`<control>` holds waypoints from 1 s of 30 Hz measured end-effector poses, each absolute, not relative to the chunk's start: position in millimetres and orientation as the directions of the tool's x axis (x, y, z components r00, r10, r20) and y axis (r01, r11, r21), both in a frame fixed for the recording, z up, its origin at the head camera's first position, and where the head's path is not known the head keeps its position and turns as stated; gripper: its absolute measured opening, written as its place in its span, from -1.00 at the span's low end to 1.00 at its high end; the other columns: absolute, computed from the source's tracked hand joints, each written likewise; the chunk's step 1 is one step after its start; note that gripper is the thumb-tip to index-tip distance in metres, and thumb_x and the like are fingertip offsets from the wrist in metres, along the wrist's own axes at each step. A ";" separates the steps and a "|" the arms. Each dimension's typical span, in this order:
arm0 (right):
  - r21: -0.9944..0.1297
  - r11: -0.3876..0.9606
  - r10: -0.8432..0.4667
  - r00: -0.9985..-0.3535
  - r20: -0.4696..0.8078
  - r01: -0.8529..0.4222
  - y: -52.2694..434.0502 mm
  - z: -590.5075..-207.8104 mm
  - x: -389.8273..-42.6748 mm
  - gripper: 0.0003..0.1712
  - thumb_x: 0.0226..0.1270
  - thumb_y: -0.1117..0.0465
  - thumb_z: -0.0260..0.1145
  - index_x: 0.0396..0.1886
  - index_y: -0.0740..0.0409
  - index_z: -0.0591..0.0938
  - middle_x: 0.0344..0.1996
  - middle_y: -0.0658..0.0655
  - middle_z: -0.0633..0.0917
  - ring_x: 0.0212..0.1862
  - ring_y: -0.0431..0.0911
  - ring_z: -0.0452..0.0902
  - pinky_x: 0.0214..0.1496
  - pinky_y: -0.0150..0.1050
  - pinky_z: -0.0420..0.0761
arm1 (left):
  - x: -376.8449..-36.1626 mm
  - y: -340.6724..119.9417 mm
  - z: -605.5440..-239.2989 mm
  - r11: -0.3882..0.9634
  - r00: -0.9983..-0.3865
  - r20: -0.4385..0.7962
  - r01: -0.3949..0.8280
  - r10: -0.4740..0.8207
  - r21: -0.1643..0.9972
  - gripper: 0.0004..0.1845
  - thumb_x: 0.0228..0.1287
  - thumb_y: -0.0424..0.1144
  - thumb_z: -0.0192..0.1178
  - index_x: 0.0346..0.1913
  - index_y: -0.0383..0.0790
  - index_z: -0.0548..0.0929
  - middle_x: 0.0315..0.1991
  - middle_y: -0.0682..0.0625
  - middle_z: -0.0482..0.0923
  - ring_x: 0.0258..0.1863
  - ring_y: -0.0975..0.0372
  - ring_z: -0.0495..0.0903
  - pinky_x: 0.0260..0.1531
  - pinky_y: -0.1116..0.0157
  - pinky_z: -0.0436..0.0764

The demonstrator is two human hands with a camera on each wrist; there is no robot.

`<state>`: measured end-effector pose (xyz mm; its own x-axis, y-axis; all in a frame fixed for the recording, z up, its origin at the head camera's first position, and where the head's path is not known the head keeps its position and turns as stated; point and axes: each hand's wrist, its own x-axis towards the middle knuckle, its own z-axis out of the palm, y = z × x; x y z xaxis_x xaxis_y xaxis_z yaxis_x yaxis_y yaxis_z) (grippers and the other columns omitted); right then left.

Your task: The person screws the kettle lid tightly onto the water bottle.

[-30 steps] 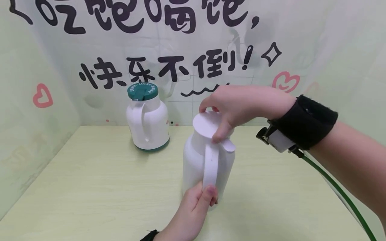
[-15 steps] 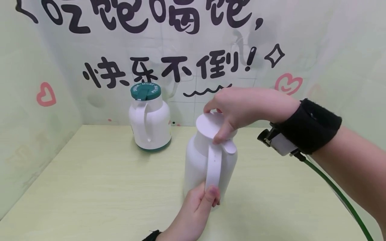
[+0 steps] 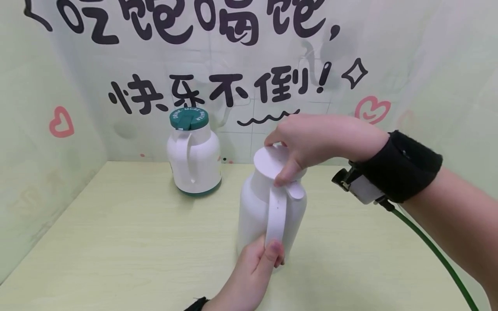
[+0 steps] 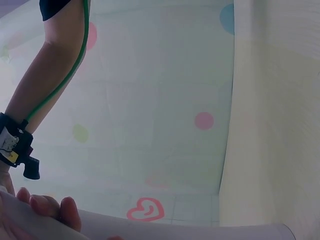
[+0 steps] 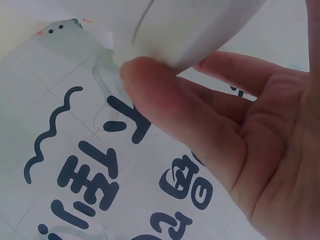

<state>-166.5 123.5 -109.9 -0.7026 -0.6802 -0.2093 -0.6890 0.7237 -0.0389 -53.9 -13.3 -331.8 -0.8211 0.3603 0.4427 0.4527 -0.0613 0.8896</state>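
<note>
- Gripping the white lid (image 3: pixel 272 160) from above, right hand (image 3: pixel 311 138) curls its fingers round the rim; white jug (image 3: pixel 268 216) stands mid-table (image 3: pixel 116 242).
- Left hand (image 3: pixel 253 268) pinches the handle (image 3: pixel 276 216) low, steadying.
- Looks like the lid-twisting step; next probably needs a firm turn without tipping it.

A white lid (image 5: pixel 185 30) was gripped at its rim by the right hand (image 5: pixel 240 145), thumb pressed against its edge. Black lettering on a pale wall (image 5: pixel 60 150) was seen behind.

White jug (image 3: pixel 256 211) far side hidden behind the right hand (image 3: pixel 315 138), left hand (image 3: pixel 249 276) cut off at near edge, green lid (image 3: pixel 188 118) lettering too small to read.
</note>
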 end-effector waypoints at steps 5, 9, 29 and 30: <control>-0.049 0.745 -0.660 -0.727 -0.189 -0.665 125.3 -111.3 -163.6 -0.58 -0.07 -0.10 0.48 -0.24 -0.03 0.63 -0.52 -0.04 0.58 -0.43 -0.15 0.46 -0.35 -0.23 0.46 | -55.2 -14.8 -333.0 -0.068 -0.812 0.455 0.465 0.365 0.883 -0.73 0.53 -0.30 -0.15 -0.38 -0.19 0.46 -0.47 0.00 0.43 -0.44 0.33 0.37 -0.38 0.35 0.44; -0.089 0.763 -0.645 -0.745 -0.171 -0.640 133.0 -113.2 -163.3 -0.35 -0.04 -0.18 0.48 0.06 -0.03 0.61 -0.30 -0.05 0.63 -0.26 -0.16 0.50 -0.19 -0.21 0.48 | -55.8 -15.5 -332.9 -0.090 -0.801 0.470 0.473 0.371 0.876 -0.74 0.53 -0.31 -0.15 -0.38 -0.20 0.46 -0.47 -0.03 0.44 -0.44 0.33 0.37 -0.38 0.35 0.45; -0.585 0.557 -0.480 -0.803 0.352 -0.590 230.1 -215.2 -173.2 -0.34 0.41 0.21 0.21 0.42 0.22 0.21 0.32 0.27 0.34 0.29 0.20 0.27 0.18 0.24 0.30 | -56.4 -16.6 -332.5 -0.134 -0.763 0.526 0.516 0.375 0.846 -0.74 0.53 -0.33 -0.16 -0.37 -0.22 0.46 -0.50 -0.05 0.41 -0.45 0.36 0.35 -0.42 0.39 0.43; -0.598 0.537 -0.479 -0.799 0.364 -0.595 231.0 -223.4 -172.3 -0.33 0.41 0.21 0.21 0.43 0.22 0.19 0.33 0.28 0.32 0.29 0.21 0.26 0.18 0.25 0.30 | -56.4 -16.8 -332.5 -0.133 -0.764 0.524 0.515 0.376 0.847 -0.73 0.53 -0.34 -0.16 -0.37 -0.22 0.46 -0.50 -0.04 0.41 -0.45 0.36 0.35 -0.41 0.38 0.43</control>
